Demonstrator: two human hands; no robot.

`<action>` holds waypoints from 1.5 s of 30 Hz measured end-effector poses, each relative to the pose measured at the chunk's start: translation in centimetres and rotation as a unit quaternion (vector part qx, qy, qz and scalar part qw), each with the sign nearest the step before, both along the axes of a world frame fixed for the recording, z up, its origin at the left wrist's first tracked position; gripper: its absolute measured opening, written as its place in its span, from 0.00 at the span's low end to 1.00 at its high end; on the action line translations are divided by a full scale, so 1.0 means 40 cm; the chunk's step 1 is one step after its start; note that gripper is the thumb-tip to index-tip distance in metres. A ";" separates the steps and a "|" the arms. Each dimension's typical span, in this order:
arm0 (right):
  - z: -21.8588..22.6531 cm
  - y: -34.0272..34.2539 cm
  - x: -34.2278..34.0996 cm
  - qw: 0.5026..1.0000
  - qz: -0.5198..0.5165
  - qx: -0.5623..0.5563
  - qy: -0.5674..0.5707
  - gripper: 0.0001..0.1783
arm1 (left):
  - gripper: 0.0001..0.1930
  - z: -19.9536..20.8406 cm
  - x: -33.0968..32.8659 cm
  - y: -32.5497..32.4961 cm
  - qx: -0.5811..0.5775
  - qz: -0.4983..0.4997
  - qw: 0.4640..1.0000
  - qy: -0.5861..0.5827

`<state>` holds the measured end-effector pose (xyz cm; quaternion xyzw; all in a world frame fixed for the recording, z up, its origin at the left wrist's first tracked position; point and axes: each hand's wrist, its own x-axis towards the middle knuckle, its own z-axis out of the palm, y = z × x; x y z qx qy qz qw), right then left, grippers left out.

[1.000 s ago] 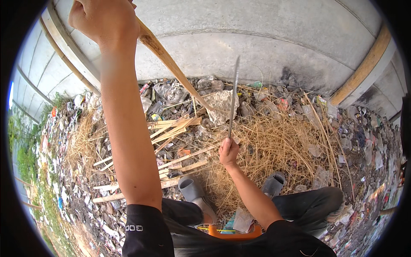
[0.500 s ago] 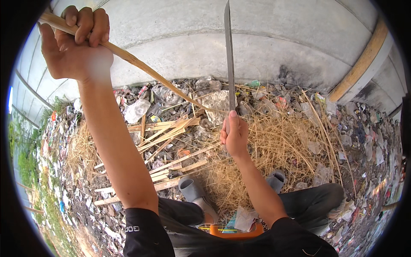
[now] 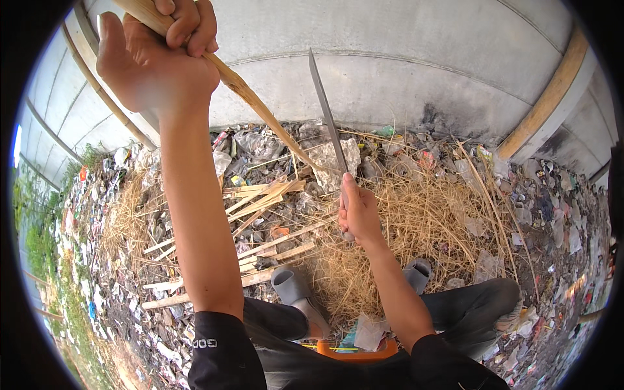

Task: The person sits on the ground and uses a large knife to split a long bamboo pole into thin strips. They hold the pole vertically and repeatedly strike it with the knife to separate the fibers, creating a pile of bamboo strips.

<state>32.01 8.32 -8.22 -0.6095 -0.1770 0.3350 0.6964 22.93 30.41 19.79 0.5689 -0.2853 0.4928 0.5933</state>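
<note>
The left hand (image 3: 159,68) curls its fingers over a long, pale-brown wooden pole (image 3: 246,94), thumb standing off to the side; the pole slants down to end at a rough, off-white rock (image 3: 348,155) — whether the tip truly touches it I cannot tell. The right hand (image 3: 361,211) closes around the handle of a long, straight, dark-grey metal knife (image 3: 330,120), its blade pointing away toward the grey concrete wall (image 3: 403,84) and looking apart from the pole.

The step in hand appears to be working the pole with the blade; a further stroke would call for a steady tip and left fingers clear of the edge.

As for containers, crumpled clear plastic bags (image 3: 260,148) lie among the litter left of the rock — what, if anything, is in them is too unclear to tell. Pale split-wood strips (image 3: 266,201) lie nearer the person.
</note>
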 end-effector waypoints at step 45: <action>0.228 -0.242 -0.077 0.992 -0.057 0.108 -0.027 0.36 | 0.29 0.039 0.060 -0.196 -0.011 0.070 0.996 0.061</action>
